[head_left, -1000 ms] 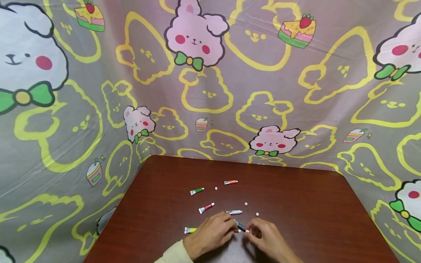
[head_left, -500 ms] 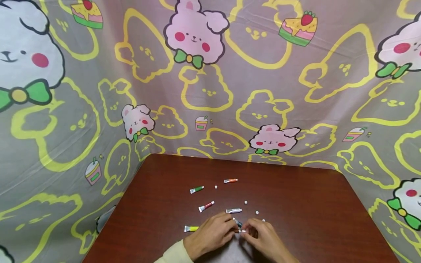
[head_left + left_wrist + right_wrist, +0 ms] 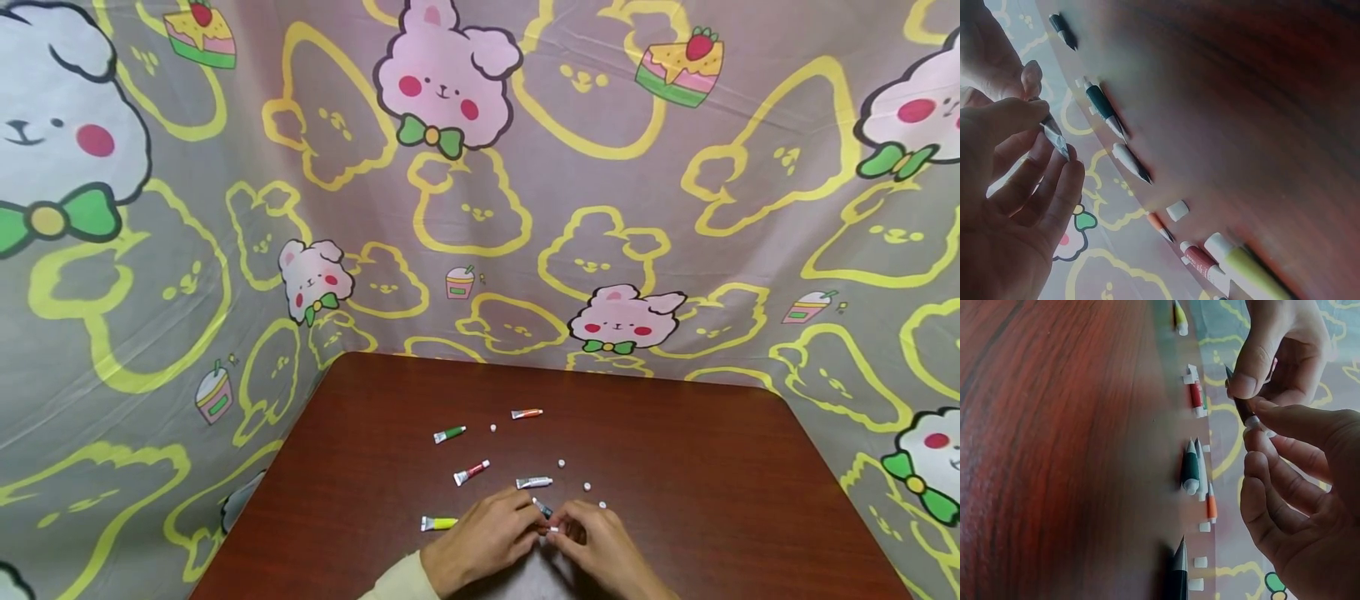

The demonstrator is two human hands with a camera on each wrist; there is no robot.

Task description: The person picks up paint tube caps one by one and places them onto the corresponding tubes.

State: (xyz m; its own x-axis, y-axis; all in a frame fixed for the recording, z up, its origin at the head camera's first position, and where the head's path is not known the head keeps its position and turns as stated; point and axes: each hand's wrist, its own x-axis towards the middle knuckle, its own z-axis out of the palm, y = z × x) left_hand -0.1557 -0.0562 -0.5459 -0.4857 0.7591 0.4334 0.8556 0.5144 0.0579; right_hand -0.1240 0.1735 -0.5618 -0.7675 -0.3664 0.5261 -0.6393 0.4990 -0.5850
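Left hand (image 3: 483,537) pinches dark paint tube (image 3: 542,507) — right hand (image 3: 600,546) pinches its white cap (image 3: 554,529).

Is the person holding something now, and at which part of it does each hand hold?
Yes: a small dark paint tube. The left hand pinches its body; the right hand pinches the white cap at its end.
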